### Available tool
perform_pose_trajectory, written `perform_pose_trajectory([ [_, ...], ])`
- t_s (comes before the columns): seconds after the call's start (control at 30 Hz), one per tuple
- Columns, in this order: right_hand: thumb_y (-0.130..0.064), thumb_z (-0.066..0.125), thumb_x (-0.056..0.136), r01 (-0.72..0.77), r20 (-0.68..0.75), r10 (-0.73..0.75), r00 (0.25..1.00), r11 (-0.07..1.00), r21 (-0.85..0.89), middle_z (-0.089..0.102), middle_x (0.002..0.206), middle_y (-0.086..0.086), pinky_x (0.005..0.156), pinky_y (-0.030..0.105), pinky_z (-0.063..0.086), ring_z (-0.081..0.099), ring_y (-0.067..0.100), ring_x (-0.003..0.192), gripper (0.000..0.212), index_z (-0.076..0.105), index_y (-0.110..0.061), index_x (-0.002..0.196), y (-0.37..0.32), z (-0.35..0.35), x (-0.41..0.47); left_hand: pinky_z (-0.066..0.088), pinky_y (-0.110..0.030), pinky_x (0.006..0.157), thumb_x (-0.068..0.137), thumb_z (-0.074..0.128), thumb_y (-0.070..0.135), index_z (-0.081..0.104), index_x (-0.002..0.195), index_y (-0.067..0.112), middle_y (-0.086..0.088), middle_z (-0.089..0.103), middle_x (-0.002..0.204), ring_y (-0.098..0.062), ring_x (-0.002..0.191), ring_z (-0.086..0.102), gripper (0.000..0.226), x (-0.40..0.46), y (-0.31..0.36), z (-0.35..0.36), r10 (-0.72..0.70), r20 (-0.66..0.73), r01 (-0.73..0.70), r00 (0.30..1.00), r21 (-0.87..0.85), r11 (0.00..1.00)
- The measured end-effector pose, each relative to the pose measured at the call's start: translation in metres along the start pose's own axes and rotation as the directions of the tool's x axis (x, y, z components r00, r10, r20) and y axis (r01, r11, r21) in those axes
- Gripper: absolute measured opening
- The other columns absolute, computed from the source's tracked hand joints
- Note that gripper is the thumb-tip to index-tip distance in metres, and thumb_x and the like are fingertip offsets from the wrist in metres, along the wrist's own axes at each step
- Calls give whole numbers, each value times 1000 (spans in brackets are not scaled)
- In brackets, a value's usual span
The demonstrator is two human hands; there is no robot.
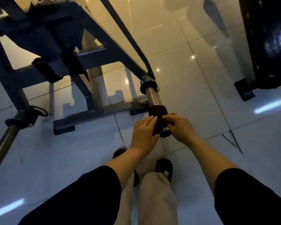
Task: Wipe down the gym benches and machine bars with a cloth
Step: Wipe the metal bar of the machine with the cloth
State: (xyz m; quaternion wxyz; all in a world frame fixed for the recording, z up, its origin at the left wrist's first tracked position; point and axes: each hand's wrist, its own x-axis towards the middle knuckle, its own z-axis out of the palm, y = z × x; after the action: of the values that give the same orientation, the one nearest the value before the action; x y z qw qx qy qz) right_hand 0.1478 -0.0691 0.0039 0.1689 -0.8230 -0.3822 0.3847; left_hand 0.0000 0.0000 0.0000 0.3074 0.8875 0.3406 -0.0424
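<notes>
A dark red cloth (157,112) is wrapped around the near end of a chrome machine bar (152,96) that sticks out from a dark steel frame (44,34). My left hand (143,132) lies along the cloth's left side with fingers nearly straight, pressing it to the bar. My right hand (179,125) curls over the cloth from the right, close to the bar's end cap (165,133). Part of the cloth is hidden under both hands.
A second chrome bar (5,143) with a pin collar slants at the left. The frame's floor foot (96,117) lies just beyond my hands. Another dark machine (266,46) stands at the far right. Glossy floor tiles (217,98) and my shoes (164,166) are below.
</notes>
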Motion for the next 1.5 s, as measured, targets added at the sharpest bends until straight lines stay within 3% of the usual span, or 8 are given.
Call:
perform_pose_trajectory([
  [0.17,-2,60,91,62,31,-57,998,985,-158,60,129,6,98,36,49,58,25,115,45,57,-18,133,25,15,24,21,-38,115,86,67,9,39,145,13,-10,44,146,-28,136,36,66,7,-5,40,-138,-29,134,990,-118,984],
  [0.3,-2,60,90,153,-84,-165,983,979,-135,64,109,12,79,28,48,61,28,97,22,66,-7,111,28,21,32,31,-39,112,89,65,12,46,141,12,-11,51,139,-29,130,44,55,7,-8,51,-188,-120,162,975,-199,967],
  [0.57,8,53,89,343,-205,-299,932,912,227,51,101,0,78,10,47,54,3,85,19,60,-6,101,-27,-9,-8,42,-37,102,91,64,12,56,129,20,-4,58,125,-23,117,52,40,-6,14,-6,-275,-240,163,931,-400,902],
  [0.67,6,60,84,456,-176,-423,889,859,233,44,102,-13,84,16,48,52,4,94,23,56,-13,95,-72,-41,-18,47,-36,91,94,56,8,61,112,25,4,63,105,-22,103,56,26,-15,25,-53,-305,-317,139,898,-454,880],
  [0.77,1,72,76,558,-159,-538,828,818,141,52,113,-5,90,30,49,52,15,106,26,54,-11,91,-121,-74,-19,50,-35,88,94,55,10,63,113,22,1,66,104,-17,101,56,24,-19,31,-113,-327,-424,129,845,-432,893],
  [1.03,-21,70,84,768,-73,-770,633,614,179,62,120,-1,99,30,46,57,11,112,57,49,-20,136,-289,-130,-26,49,-22,83,92,57,7,68,111,19,0,69,103,-12,94,62,25,-59,15,-285,-227,-697,-24,680,-331,943],
  [1.27,-18,64,90,768,-149,-755,639,634,87,59,86,-3,75,31,47,57,11,83,9,55,-19,93,-392,-105,-17,51,-41,90,92,58,10,68,109,23,17,63,98,-4,92,58,24,-75,-52,-383,-51,-737,-90,674,-151,984],
  [1.5,-11,61,91,627,-392,-544,742,770,120,61,85,-7,73,22,47,62,4,82,17,49,-19,100,-476,-46,12,40,-15,92,95,54,12,65,116,19,4,67,110,-4,103,57,25,-75,-142,-462,55,-699,-146,713,-71,987],
])
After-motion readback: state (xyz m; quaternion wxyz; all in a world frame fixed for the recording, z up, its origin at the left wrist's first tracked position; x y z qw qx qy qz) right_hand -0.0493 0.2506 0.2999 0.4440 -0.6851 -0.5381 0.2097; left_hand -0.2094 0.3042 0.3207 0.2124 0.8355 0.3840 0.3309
